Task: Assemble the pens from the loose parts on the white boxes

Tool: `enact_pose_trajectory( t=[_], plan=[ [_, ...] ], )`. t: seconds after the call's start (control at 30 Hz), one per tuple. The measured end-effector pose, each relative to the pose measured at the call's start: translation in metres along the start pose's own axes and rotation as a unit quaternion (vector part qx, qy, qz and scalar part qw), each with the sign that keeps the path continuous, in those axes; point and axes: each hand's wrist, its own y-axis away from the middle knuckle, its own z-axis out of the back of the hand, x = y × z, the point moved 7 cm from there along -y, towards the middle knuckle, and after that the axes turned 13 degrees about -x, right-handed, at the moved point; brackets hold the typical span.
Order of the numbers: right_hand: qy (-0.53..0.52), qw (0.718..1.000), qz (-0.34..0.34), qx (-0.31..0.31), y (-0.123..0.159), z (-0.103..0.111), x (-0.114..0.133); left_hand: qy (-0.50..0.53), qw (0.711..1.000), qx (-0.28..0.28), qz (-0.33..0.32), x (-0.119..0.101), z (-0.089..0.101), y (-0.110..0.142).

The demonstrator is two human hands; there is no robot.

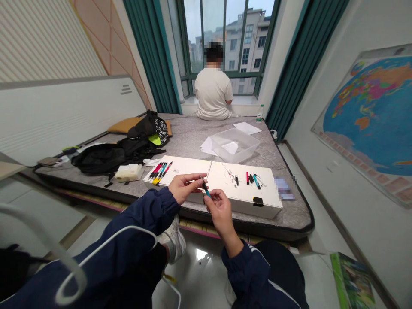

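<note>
A teal and black pen [205, 189] is held up between my two hands, over the front edge where two white boxes meet. My left hand [186, 187] pinches its dark upper end between thumb and fingers. Lower down, my right hand [220, 210] grips the teal end. On the left white box [186, 166] lies a row of red, black and teal pens [160, 170]. The right white box [222, 189] carries small loose pen parts [236, 180], a red barrel [247, 178] and a teal barrel [256, 182].
Both boxes stand on a grey mattress [183, 124]. Behind them are a clear plastic bin [234, 146] and paper sheets [247, 128]. A black backpack [99, 159] and a tissue pack [128, 172] lie left. A person in white [213, 92] sits by the window. A white cable [112, 231] crosses my left sleeve.
</note>
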Motion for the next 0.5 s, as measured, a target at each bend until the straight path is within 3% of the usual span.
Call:
enact_pose_trajectory(
  t=[0.13, 0.33, 0.5],
  plan=[
    [-0.001, 1.0, -0.006, 0.026, -0.0003, -0.0026, -0.0015, -0.006, 0.999, 0.023, -0.031, -0.0041, -0.0004, -0.0024],
    [-0.043, 0.998, -0.036, 0.008, 0.0013, -0.0016, -0.0067, 0.002, 1.0, 0.024, -0.008, -0.0029, -0.002, -0.0016],
    [-0.024, 1.0, -0.02, 0.004, 0.001, 0.0008, -0.005, 0.006, 1.0, 0.017, 0.003, -0.0017, 0.0004, -0.0023]
  ],
)
